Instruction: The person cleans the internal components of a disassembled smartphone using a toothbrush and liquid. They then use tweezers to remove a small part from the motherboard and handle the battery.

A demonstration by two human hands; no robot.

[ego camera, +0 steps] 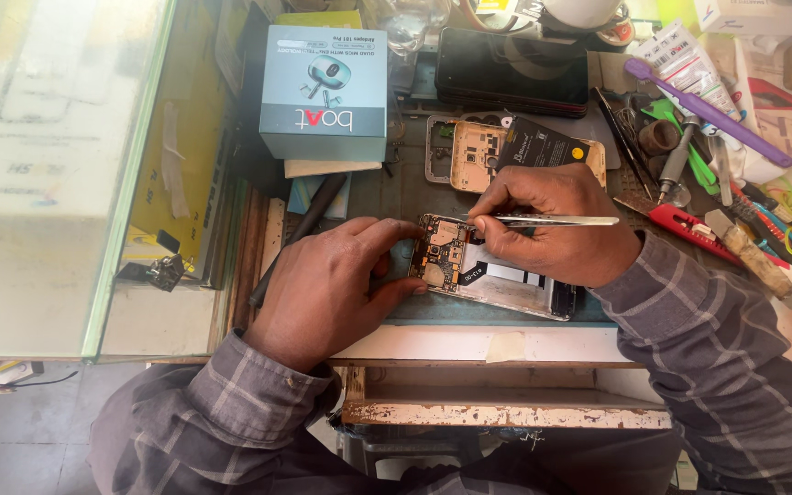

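Observation:
An opened phone [469, 270] with its bare circuit board [440, 253] lies on the workbench mat. My left hand [327, 289] grips the phone's left end, thumb and fingers around the board edge. My right hand [552, 225] holds metal tweezers [552, 221], tips pointing left onto the board's top. Behind my right hand lies a gold phone back cover [469, 151] with a black battery [538, 147] resting on it.
A teal-and-white product box [324, 92] stands at the back left, a dark phone [511, 71] behind. Screwdrivers, a red cutter [689, 225], a purple toothbrush [708, 112] and other tools crowd the right. A glass counter [57, 174] borders the left.

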